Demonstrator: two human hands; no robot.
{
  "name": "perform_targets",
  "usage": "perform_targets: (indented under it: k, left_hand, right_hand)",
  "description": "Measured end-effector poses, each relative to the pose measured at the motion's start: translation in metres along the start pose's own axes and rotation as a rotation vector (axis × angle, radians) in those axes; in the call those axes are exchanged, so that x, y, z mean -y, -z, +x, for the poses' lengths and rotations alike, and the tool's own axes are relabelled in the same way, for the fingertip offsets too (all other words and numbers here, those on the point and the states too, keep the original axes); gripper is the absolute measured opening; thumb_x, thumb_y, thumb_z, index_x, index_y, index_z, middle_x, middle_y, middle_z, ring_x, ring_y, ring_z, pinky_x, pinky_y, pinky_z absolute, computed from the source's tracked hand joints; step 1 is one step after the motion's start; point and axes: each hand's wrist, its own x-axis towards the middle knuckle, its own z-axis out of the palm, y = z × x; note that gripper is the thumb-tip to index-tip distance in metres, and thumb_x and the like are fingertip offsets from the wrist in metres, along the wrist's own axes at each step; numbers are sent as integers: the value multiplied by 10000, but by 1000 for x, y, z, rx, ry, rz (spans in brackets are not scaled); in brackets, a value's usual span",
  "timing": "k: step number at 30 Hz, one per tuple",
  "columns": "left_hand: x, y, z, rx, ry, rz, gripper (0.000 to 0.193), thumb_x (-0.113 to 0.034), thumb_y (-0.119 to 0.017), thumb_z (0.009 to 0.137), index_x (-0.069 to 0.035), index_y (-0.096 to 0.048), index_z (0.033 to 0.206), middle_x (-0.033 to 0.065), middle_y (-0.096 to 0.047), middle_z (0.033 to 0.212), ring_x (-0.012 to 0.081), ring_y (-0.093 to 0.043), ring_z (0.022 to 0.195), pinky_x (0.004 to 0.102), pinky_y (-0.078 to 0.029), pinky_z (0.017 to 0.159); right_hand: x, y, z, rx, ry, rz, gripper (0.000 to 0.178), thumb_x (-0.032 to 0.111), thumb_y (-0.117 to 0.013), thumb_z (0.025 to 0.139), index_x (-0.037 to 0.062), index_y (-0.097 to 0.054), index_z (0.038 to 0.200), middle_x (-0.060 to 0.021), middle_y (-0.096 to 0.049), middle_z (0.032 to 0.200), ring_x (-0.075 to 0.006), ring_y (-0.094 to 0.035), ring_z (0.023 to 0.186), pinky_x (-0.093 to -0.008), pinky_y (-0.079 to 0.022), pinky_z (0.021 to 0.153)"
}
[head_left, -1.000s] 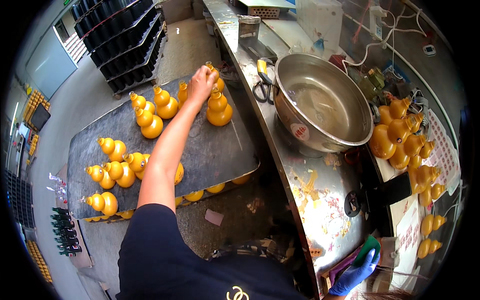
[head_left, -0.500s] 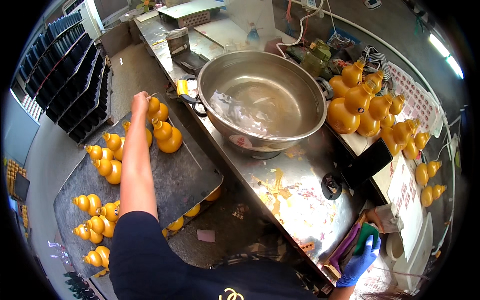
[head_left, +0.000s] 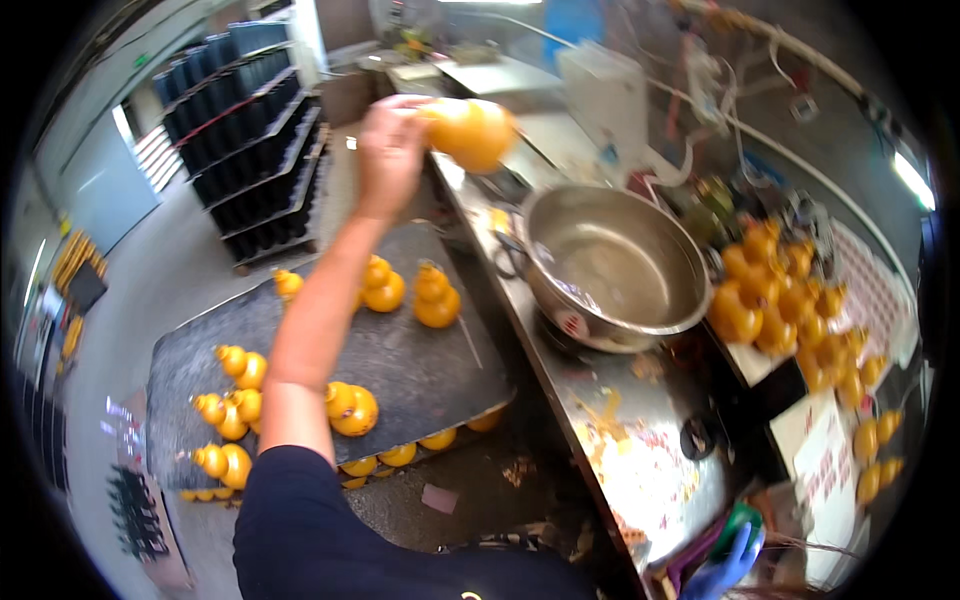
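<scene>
My bare left hand (head_left: 390, 155) is raised above the far end of the dark board (head_left: 450, 355). It is closed round the narrow end of a glossy yellow gourd-shaped bottle (head_left: 480, 135), which lies sideways and is blurred. More such bottles stand on the board, among them a yellow bottle (head_left: 436, 297) near its right edge and another bottle (head_left: 352, 409) beside my forearm. At the lower right, my right hand (head_left: 725, 575) wears a blue glove. Its fingers rest round a green pad (head_left: 737, 530) by a purple cloth (head_left: 690, 560) in a small tray; the lower hand is cut off.
A large metal basin (head_left: 617, 265) holding clear liquid stands on the stained metal table (head_left: 640, 450). Behind it to the right are clustered yellow bottles (head_left: 770, 290) and a dark phone-like slab (head_left: 775, 395). A tall rack (head_left: 250, 140) of dark items stands at the far left.
My left hand has lifted the bottle off the board and swung it right, toward the table. My view has shifted too. My right hand stays by the green pad.
</scene>
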Motion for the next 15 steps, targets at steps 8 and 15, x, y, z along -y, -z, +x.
perform_targets:
  k: [8, 15]
  left_hand:
    - [-109, -87, -3, 407, -208, -293, 149, 15, -681, 774, -10, -592, 892, 101, -633, 1031, 254, -648, 900, 334, -527, 742]
    - [-141, -152, -29, 706, -504, -114, 98, -75, -626, 815, -33, -588, 895, 47, -609, 1078, 280, -634, 833, 362, -522, 696]
  right_hand:
    - [23, 13, -17, -59, 228, -296, 304, 188, -515, 965, -32, -548, 1172, -84, -582, 1088, -158, -531, 998, -261, -408, 897]
    - [37, 87, -48, -290, 63, 200, 218, 155, -552, 942, 27, -586, 1114, -33, -607, 1038, -116, -561, 930, -242, -433, 845]
